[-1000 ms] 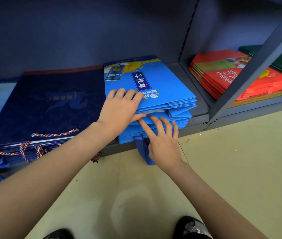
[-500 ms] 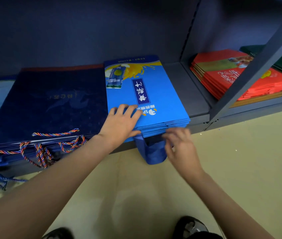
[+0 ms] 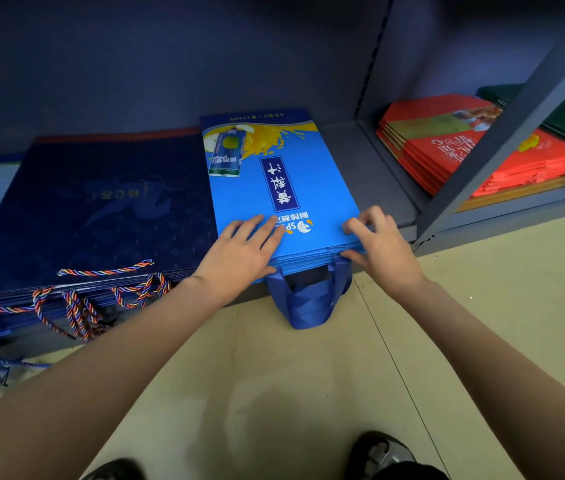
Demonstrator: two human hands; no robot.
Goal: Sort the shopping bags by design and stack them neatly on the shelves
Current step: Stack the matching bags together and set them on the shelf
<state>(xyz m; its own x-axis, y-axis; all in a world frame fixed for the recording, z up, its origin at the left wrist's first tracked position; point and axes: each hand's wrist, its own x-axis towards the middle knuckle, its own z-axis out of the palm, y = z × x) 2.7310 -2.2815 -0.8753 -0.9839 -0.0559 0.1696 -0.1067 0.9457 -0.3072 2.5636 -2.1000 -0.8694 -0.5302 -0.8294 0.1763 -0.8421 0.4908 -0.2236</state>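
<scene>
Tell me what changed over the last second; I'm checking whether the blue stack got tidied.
The fanned-out light blue bags were squared into one even stack. The right hand moved from the front edge to grip the right front corner. The left hand stayed flat on top; the navy bags stayed put.

**Both hands on the bright blue bag stack**

A stack of bright blue bags (image 3: 281,188) lies flat on the bottom shelf (image 3: 374,174), its dark blue handles (image 3: 308,299) hanging over the front edge towards the floor (image 3: 308,393). The left hand (image 3: 239,254) rests flat on the stack's near left corner, thumb against the front edge. The right hand (image 3: 381,247) pinches the near right corner, fingers curled on top, thumb below. To the left lies a navy bag stack (image 3: 94,209) with twisted multicoloured rope handles (image 3: 104,271); red bags (image 3: 464,150) sit in the right bay.
</scene>
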